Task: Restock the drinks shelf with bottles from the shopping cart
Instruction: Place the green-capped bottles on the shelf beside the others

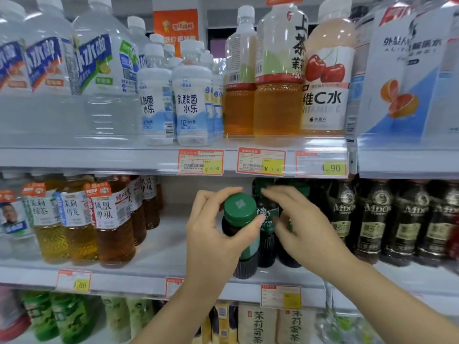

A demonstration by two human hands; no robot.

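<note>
Left hand [211, 234]: fingers and thumb wrapped round the green-capped bottle [239, 209], right under its cap, at the shelf [159, 249] front.
Right hand [303, 224]: just beside the left, fingers bent over the Starbucks bottle [267, 217]; gripping or only touching, cannot tell.
Past the right hand: dark coffee bottles [372, 219] in a row.

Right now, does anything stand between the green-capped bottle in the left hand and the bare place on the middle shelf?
Nothing visible does. The left hand grips the green-capped bottle at the shelf front, with bare shelf just left of it. The right hand touches the matching bottles behind it.
</note>
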